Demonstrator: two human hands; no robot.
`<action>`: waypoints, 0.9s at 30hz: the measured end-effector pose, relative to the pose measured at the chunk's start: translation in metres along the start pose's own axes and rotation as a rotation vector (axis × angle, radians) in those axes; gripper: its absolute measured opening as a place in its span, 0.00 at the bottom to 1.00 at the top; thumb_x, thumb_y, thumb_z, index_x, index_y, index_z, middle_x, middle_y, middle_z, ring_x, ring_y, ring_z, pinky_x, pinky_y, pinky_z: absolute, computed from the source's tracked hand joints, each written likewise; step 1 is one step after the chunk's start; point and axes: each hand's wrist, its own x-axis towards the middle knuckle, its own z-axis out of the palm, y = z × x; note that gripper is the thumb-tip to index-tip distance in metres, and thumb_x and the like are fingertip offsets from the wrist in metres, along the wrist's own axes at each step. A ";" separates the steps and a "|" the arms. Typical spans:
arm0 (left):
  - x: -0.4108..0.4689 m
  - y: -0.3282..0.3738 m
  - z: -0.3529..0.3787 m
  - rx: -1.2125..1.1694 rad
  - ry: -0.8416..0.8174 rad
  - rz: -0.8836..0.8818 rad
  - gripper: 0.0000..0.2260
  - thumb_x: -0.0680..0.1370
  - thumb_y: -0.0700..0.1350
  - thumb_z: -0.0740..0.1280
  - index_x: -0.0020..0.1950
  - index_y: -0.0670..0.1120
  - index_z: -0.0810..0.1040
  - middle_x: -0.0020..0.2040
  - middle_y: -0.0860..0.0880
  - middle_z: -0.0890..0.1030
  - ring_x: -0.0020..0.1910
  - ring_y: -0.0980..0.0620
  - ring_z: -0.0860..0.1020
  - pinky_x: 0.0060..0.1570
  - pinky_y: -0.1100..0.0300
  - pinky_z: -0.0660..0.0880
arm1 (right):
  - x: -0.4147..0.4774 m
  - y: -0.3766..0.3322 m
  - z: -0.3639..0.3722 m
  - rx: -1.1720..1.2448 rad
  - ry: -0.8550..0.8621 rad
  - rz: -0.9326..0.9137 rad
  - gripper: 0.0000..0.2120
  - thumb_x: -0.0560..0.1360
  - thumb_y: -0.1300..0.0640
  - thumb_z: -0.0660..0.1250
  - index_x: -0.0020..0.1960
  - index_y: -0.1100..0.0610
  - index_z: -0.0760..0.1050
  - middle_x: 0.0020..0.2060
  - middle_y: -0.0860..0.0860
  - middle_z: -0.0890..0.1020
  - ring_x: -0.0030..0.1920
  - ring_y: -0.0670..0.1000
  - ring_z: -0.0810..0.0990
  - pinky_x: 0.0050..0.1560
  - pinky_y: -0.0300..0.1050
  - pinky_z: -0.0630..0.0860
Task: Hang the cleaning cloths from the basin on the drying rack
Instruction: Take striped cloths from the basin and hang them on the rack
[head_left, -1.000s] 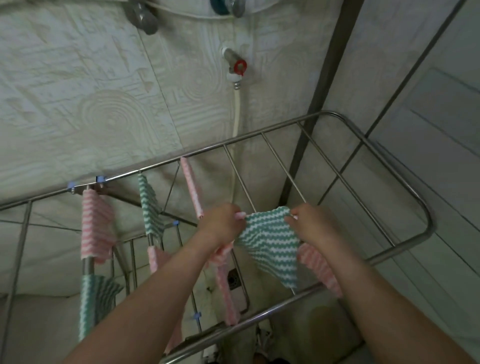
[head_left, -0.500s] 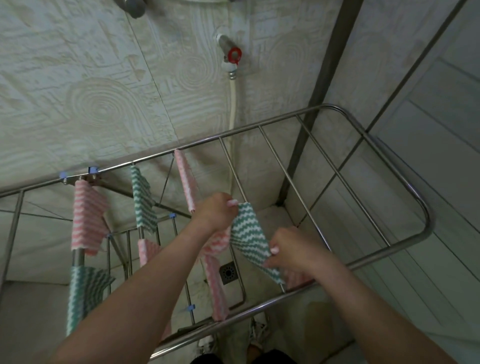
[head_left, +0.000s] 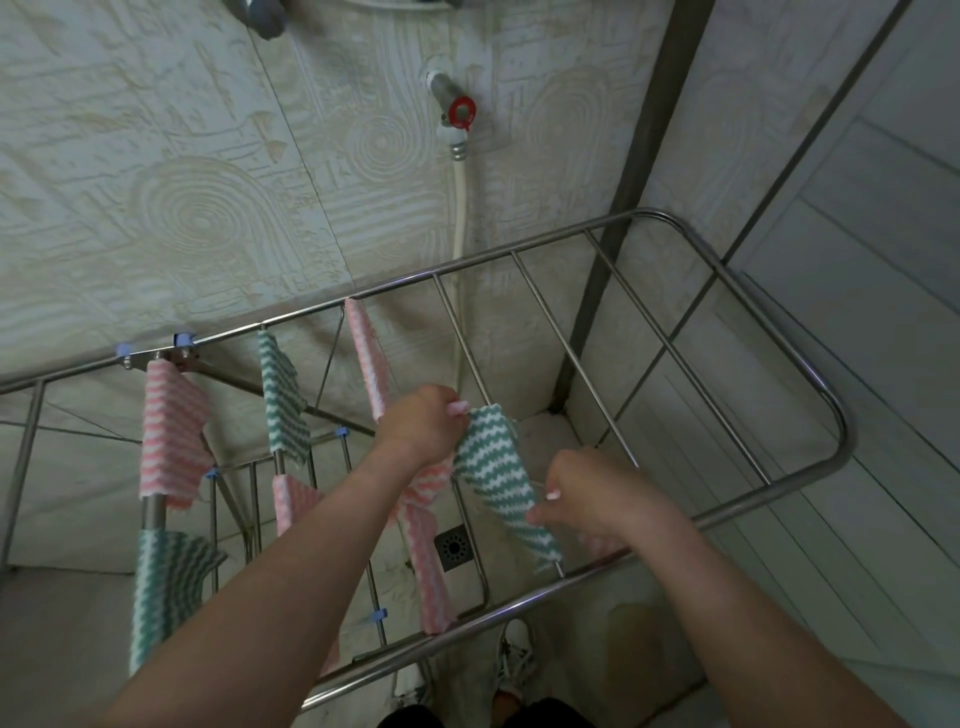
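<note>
Drying rack (head_left: 779, 332) left end cut off; pink cloth (head_left: 431, 582) partly hidden behind left hand (head_left: 421, 426).

The steel drying rack (head_left: 571, 236) carries zigzag-striped pink cloths (head_left: 171, 431) and green cloths (head_left: 283, 400) draped over its left and middle rods, hanging side by side with their edges down, some rods bearing two
</note>
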 end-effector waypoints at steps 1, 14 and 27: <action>0.000 0.001 0.000 0.011 0.000 0.003 0.08 0.78 0.49 0.63 0.42 0.47 0.77 0.41 0.46 0.79 0.44 0.45 0.78 0.40 0.58 0.69 | 0.002 -0.001 0.003 0.017 -0.009 0.009 0.21 0.72 0.51 0.72 0.27 0.53 0.64 0.24 0.47 0.69 0.26 0.46 0.69 0.27 0.40 0.62; -0.013 0.001 -0.001 -0.019 0.165 0.074 0.04 0.74 0.45 0.67 0.48 0.48 0.77 0.42 0.47 0.81 0.44 0.46 0.79 0.40 0.56 0.74 | 0.002 -0.008 -0.003 0.041 0.106 0.013 0.23 0.74 0.47 0.70 0.27 0.52 0.63 0.23 0.46 0.66 0.23 0.43 0.64 0.24 0.40 0.58; -0.040 0.011 -0.006 -0.027 0.043 0.248 0.13 0.80 0.53 0.60 0.42 0.47 0.77 0.35 0.47 0.80 0.36 0.47 0.79 0.38 0.54 0.76 | 0.012 0.004 0.008 0.213 0.079 0.042 0.21 0.74 0.49 0.69 0.27 0.53 0.66 0.16 0.42 0.72 0.19 0.40 0.69 0.23 0.37 0.64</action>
